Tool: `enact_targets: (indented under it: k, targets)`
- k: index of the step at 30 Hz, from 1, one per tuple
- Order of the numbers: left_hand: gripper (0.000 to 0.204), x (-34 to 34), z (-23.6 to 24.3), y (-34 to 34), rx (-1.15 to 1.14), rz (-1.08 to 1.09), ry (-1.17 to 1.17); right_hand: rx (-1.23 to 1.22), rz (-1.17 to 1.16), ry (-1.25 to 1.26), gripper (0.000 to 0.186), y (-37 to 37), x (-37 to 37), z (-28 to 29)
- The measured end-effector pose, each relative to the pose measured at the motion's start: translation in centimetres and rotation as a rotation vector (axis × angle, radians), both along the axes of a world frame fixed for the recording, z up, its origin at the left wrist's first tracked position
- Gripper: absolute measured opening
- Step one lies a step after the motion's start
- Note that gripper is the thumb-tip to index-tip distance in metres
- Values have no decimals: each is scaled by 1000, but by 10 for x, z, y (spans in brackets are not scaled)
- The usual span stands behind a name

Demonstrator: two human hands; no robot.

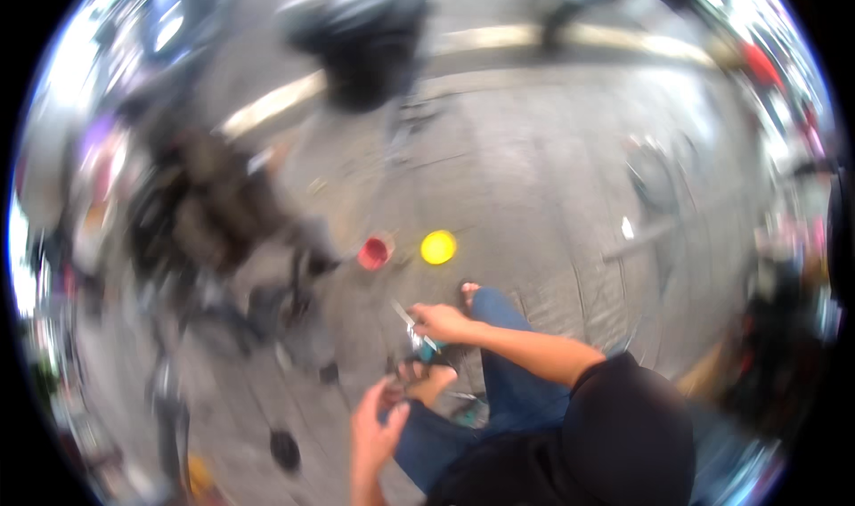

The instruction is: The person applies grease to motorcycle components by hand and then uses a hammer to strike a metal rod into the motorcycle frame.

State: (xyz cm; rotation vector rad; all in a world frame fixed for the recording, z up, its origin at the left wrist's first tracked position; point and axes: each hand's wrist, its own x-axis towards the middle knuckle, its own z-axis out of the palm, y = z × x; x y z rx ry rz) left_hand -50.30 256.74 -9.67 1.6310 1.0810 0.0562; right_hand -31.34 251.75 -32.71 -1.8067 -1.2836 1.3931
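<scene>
Motion blur softens the whole head view. My right hand (pixel 443 324) is closed around a thin, pale, stick-like tool (pixel 403 314), whose kind I cannot make out. Lower and to the left, my left hand (pixel 376 423) curls its fingers and thumb about a small dark brown thing (pixel 394 390), too smeared to name. Just beyond that hand is my bare foot (pixel 434 385), partly hidden. Under the right hand shows a bit of teal material (pixel 428 350).
A red cup (pixel 375 253) and a yellow bowl-like container (pixel 438 247) stand on the grey pavement (pixel 534 185) ahead. A blurred person in brown (pixel 223 208) is at the left. Beyond lie a pale kerb line (pixel 276 103) and a dark motorbike-like shape (pixel 361 43).
</scene>
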Motion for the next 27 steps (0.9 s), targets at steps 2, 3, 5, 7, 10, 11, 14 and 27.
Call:
enact_targets:
  k: [2, 3, 5, 7, 10, 11, 14, 27]
  targets:
    - [45, 10, 80, -12, 102, 188, 85, 38, 84, 115, 45, 1, 10, 67]
    - [42, 13, 107, -19, 198, 222, 102, 79, 105, 208, 44, 2, 17, 94]
    - [39, 19, 140, 35, 253, 210, -36, 66, -18, 256, 43, 28, 51, 143]
    - [37, 3, 149, 43, 244, 362, -171, -28, -158, 461, 44, 4, 44, 198]
    - [37, -21, 169, -2, 435, 713, -362, -98, 78, 441, 44, 0, 53, 217]
    - [37, -25, 175, -19, 488, 827, -403, -133, 161, 428, 44, 3, 57, 234]
    - [35, -28, 178, -109, 633, 843, -143, -207, 326, 358, 44, -13, 85, 282]
    - [32, -163, 75, -334, 368, 2225, -422, -214, 1173, 97, 48, -2, -215, 367]
